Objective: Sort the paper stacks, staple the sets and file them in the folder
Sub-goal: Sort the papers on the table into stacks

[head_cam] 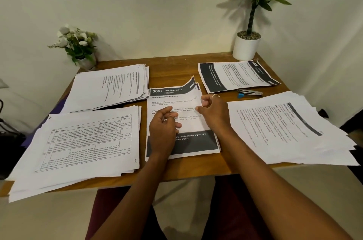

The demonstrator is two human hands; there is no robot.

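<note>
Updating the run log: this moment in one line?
stage: sorting | left hand: over centre set | right hand: at its right edge, grip unclear | stapler: untouched

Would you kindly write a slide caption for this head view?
Left hand and right hand over the centre paper stack, stapler beyond.

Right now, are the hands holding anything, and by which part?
The right hand seems to pinch the right edge of the 3667 sheet; the left hand rests on its middle, grip unclear.

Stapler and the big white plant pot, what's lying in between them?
In the head view, a printed paper set with a dark band lies between the stapler and the white plant pot.
</note>
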